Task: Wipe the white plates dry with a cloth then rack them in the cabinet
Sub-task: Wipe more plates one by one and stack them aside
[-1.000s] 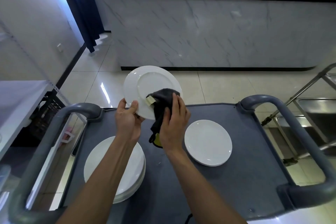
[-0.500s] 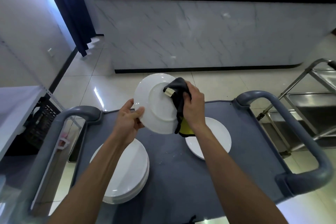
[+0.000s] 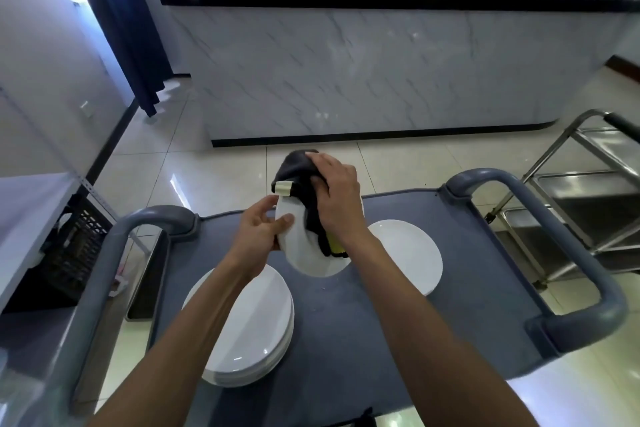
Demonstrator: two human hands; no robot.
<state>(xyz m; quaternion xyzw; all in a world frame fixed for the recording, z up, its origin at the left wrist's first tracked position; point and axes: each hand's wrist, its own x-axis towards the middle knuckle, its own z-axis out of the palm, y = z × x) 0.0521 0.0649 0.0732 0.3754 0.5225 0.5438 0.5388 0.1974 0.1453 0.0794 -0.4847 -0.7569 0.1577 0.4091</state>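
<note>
Grey cart top [image 3: 346, 333] carries a plate stack [image 3: 247, 326] near left and a single plate [image 3: 408, 253] further right. Above, the held plate [image 3: 301, 246] stands tilted, nearly edge-on, between both hands. Left hand [image 3: 258, 236] pinches its left rim, thumb in front. Right hand [image 3: 337, 198] grips the dark cloth [image 3: 299, 170] over the far rim, apparently wiping.

A marble-fronted counter [image 3: 381, 73] stands beyond a steel trolley [image 3: 588, 204].

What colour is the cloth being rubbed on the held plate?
Dark grey to black cloth, with a yellow patch low down and a pale tag; head view.
</note>
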